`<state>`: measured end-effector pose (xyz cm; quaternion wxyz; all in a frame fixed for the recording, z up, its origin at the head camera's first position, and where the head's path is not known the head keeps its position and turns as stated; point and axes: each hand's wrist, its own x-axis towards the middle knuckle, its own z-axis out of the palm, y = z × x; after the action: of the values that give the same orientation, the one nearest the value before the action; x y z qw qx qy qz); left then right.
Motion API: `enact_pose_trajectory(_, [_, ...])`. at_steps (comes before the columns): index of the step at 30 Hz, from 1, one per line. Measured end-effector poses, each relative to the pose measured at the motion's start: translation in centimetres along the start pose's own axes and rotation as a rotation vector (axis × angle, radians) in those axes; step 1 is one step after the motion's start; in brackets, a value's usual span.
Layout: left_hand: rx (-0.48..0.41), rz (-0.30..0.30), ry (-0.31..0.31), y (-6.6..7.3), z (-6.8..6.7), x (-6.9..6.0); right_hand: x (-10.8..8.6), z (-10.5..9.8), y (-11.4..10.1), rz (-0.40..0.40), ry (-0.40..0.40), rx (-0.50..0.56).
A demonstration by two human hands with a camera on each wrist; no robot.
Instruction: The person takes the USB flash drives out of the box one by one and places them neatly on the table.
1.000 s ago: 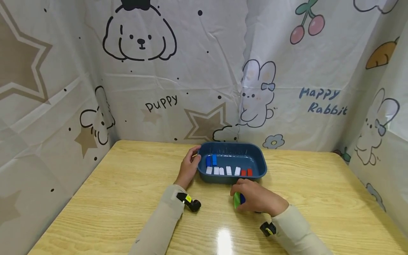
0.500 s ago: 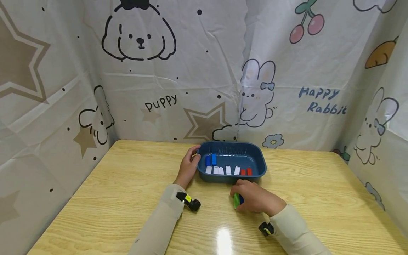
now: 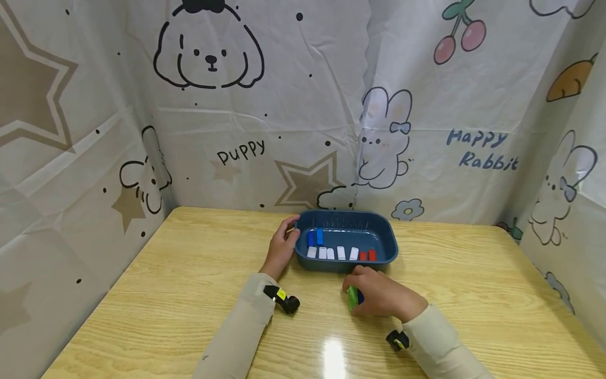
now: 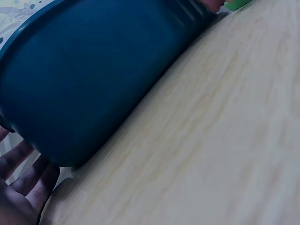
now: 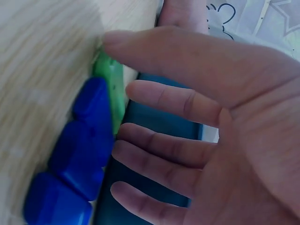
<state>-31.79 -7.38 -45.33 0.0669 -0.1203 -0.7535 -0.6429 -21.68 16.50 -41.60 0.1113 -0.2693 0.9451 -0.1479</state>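
Place: curtained-off work area, kind of room we cannot tell; cartoon-printed cloth [image 3: 303, 100] on three sides, one wood-grain table [image 3: 189, 258] within.

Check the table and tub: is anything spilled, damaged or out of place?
Nothing looks spilled or damaged. Only the green block and blue blocks at the right hand seem out of place: they're outside the tub, while white blocks lie inside.

I can read two bits of lettering, both on the printed cloth backdrop [image 3: 284, 84] behind the blue plastic bin [image 3: 326, 266]. Above the bin and to its left, black lettering [image 3: 241, 152] in a handwritten style says "Puppy". Above the bin and well to its right, blue lettering [image 3: 483, 150] says "Happy Rabbit", one word over the other.
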Motion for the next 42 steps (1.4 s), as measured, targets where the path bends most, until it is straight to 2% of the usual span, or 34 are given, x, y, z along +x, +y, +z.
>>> enact_pose_trajectory(6, [-0.023, -0.012, 0.018, -2.8, 0.1, 1.4, -0.3, -1.1, -0.5, -0.119, 0.1, -0.026])
enact_pose_trajectory(8, [-0.028, -0.007, 0.032, -3.2, 0.2, 1.5, -0.3, -1.5, -0.7, -0.163, 0.147, -0.035])
enact_pose_trajectory(15, [-0.031, 0.01, 0.045, -3.3, 0.5, 1.5, -0.4, -2.4, -0.9, -0.22, 0.256, -0.038])
enact_pose_trajectory(20, [-0.032, -0.002, 0.038, -3.4, 0.5, 1.4, 0.3, -3.0, -1.0, -0.205, 0.321, -0.04])
enact_pose_trajectory(25, [-0.058, 0.014, 0.031, -3.3, 0.4, 1.3, 1.9, -4.3, -0.8, -0.191, 0.375, -0.058])
enact_pose_trajectory(27, [-0.06, 0.019, 0.028, -3.3, 0.4, 1.3, 2.8, -4.8, -0.7, -0.191, 0.379, -0.061])
enact_pose_trajectory(34, [-0.035, 0.03, 0.016, 0.4, -0.3, -0.3, 6.2, -5.9, -0.4, -0.176, 0.321, -0.079])
enact_pose_trajectory(42, [-0.045, 0.03, 0.025, 0.3, -0.3, -0.2, 9.3, -6.6, -0.3, -0.16, 0.236, -0.082])
